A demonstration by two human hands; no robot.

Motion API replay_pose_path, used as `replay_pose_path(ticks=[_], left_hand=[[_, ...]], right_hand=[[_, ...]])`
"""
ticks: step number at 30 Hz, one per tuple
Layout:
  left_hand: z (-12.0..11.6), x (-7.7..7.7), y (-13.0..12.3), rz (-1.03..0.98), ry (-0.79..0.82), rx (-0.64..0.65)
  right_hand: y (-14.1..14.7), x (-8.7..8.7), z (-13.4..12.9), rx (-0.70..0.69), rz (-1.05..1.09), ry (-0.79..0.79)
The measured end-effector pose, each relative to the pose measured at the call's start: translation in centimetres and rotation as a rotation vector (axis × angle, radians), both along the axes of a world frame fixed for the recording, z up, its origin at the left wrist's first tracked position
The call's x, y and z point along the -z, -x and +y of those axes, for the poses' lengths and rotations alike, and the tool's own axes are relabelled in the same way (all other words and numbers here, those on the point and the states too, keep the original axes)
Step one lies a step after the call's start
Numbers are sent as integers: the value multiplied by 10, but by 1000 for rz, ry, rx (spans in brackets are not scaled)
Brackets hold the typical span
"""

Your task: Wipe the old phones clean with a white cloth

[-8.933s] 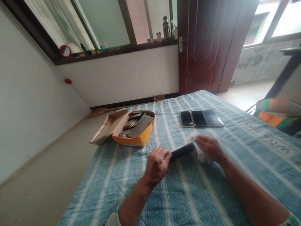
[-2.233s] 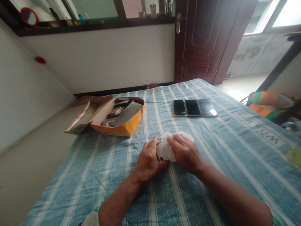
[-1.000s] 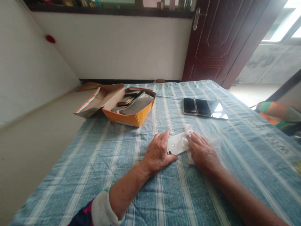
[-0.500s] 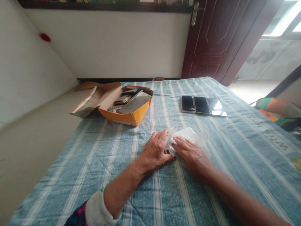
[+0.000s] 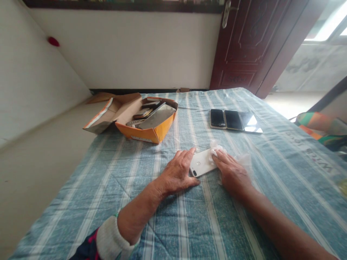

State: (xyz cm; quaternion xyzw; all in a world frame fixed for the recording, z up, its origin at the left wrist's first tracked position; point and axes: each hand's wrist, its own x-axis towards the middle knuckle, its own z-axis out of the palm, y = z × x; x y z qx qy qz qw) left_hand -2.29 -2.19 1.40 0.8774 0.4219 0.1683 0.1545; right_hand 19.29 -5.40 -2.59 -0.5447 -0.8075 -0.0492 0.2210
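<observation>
A white smartphone [image 5: 202, 163] lies back side up on the striped cloth, its camera at the lower left corner. My left hand [image 5: 177, 171] grips the phone's left end, thumb along the near edge and fingers at the far edge. My right hand [image 5: 233, 172] presses a crumpled, thin white tissue [image 5: 215, 146] onto the phone's right end. Part of the tissue spreads out to the right beyond the fingers. The palm side of the right hand is hidden.
An opened orange cardboard box [image 5: 146, 134] holding several phones stands at the back left. Three dark-screened phones [image 5: 234, 120] lie side by side at the back right. A blue striped cloth [image 5: 114, 202] covers the surface. A dark red door [image 5: 244, 47] stands behind.
My right hand has slid the tissue rightward along the phone, baring its left and middle part. The left hand stays on the phone's left end.
</observation>
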Motion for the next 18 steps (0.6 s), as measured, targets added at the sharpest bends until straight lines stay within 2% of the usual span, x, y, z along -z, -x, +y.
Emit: replay_pose_path(ticks=[4, 12, 18], left_hand=[[2, 0, 2, 5, 14, 14], [5, 2, 4, 22, 45, 7], [6, 4, 5, 24, 33, 0]], right_hand=[[3, 1, -2, -72, 36, 1], [24, -2, -14, -404, 58, 1], [32, -4, -13, -400, 30, -12]])
